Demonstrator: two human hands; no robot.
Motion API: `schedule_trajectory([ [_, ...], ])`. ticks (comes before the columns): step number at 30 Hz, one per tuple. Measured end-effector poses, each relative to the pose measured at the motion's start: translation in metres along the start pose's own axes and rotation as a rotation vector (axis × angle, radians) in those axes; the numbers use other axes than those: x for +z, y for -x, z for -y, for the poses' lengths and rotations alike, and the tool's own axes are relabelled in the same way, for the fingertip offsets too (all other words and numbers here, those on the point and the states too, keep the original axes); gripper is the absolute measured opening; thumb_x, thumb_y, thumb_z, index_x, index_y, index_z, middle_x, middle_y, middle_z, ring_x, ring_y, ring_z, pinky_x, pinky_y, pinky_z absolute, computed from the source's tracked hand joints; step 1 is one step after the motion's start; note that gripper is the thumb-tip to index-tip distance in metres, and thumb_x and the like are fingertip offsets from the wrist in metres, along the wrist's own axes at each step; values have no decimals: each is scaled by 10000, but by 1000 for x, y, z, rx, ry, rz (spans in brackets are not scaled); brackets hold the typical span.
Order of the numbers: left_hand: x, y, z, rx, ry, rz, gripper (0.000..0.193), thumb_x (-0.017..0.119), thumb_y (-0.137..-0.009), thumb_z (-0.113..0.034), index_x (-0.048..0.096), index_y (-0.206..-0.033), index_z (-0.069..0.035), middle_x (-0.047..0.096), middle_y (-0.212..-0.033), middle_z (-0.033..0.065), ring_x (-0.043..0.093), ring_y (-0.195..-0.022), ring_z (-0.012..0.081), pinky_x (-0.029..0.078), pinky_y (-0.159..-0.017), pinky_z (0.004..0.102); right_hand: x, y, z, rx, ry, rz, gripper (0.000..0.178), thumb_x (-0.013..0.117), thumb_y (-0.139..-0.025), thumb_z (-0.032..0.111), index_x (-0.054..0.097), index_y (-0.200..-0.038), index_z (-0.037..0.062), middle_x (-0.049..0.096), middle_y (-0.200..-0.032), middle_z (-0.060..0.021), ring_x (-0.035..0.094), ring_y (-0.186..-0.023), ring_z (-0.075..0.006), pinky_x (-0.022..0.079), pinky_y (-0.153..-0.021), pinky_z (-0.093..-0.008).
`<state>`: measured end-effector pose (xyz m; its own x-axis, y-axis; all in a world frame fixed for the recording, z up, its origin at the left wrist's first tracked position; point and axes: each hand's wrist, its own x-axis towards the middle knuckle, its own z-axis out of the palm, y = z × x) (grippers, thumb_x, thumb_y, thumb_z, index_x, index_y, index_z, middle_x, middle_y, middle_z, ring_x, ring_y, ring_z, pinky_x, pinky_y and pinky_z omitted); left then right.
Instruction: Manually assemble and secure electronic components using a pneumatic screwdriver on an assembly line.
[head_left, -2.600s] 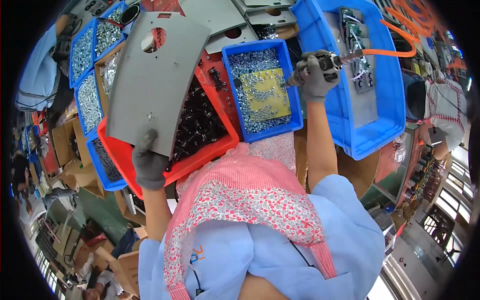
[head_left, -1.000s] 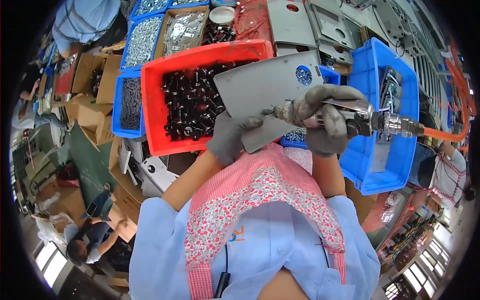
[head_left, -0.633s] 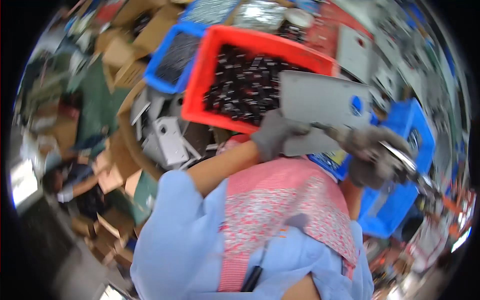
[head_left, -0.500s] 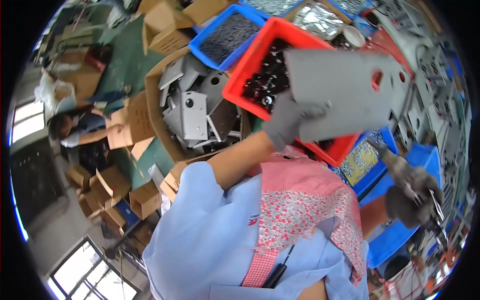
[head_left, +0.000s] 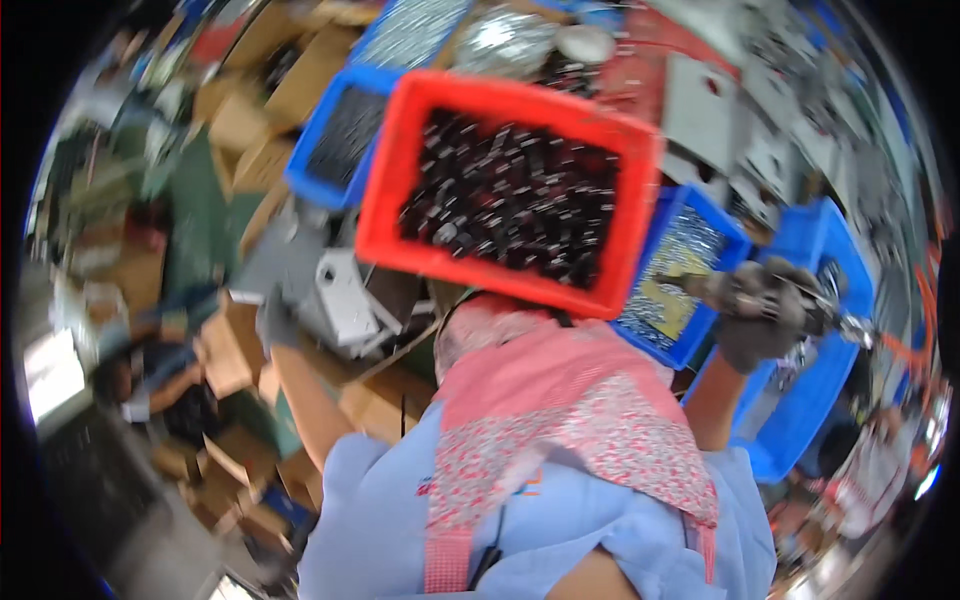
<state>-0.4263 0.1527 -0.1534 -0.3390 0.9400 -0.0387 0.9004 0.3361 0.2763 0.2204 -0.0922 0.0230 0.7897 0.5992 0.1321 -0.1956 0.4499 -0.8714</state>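
Note:
My left hand (head_left: 277, 322), in a grey glove, is at the near-left side of a carton of metal parts. Its fingers are closed on the edge of a flat grey metal plate (head_left: 287, 252), blurred by motion. Beside that plate lies a paler bracket (head_left: 343, 295) with a round hole. My right hand (head_left: 755, 338), gloved too, is wrapped round a metal power screwdriver (head_left: 768, 292). The tool's tip points left, over a blue tray (head_left: 735, 243) of small shiny fasteners. Between my hands stands a red bin (head_left: 385, 215) filled with small dark parts.
A blue bin (head_left: 303, 168) of dark thin pieces and further trays lie beyond. A long blue bin (head_left: 858, 265) stands at right. Pale metal plates (head_left: 700, 110) cover the bench at far right. An orange hose (head_left: 905, 350) trails right. Another person (head_left: 165, 375) works among cartons at left.
My left hand has carried the plate from over the red bin left to the carton. The red bin's contents are now uncovered. My right hand keeps the screwdriver; the view has shifted.

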Motion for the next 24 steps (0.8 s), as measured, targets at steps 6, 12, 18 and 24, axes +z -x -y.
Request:
schedule_trajectory([
  [6, 7, 51, -300, 408, 469, -31, 448, 589, -888, -189, 494, -1273, 19, 556, -1249, 181, 544, -1140, 275, 425, -973, 344, -8, 20, 17, -13, 46, -318, 242, 516, -823, 20, 483, -1061, 45, 571, -867, -173, 522, -537, -153, 425, -401, -308],
  [12, 81, 206, -562, 1391, 745, 552, 302, 651, -821, -144, 626, -1109, -59, 671, -1011, 78, 635, -941, 200, 492, -833, 311, -45, 43, 26, -21, 168, -534, 209, 516, -810, -11, 490, -1015, 17, 593, -817, -149, 538, -555, -116, 402, -425, -235],
  [18, 204, 289, -681, 1790, -263, 295, 248, 559, -847, -257, 629, -1040, -120, 504, -1279, 114, 450, -1206, 286, 454, -859, 448, -51, 71, 43, -41, 41, -778, 213, 517, -795, -37, 491, -997, 24, 598, -807, -150, 535, -519, -112, 402, -403, -222],
  [24, 230, 302, -707, 1759, -407, 347, 245, 549, -831, -212, 630, -1049, -136, 553, -1137, 152, 538, -1056, 293, 488, -817, 423, -70, 94, 38, 12, 176, -921, 209, 533, -776, -34, 526, -973, 33, 615, -768, -141, 569, -529, -124, 435, -415, -236],
])
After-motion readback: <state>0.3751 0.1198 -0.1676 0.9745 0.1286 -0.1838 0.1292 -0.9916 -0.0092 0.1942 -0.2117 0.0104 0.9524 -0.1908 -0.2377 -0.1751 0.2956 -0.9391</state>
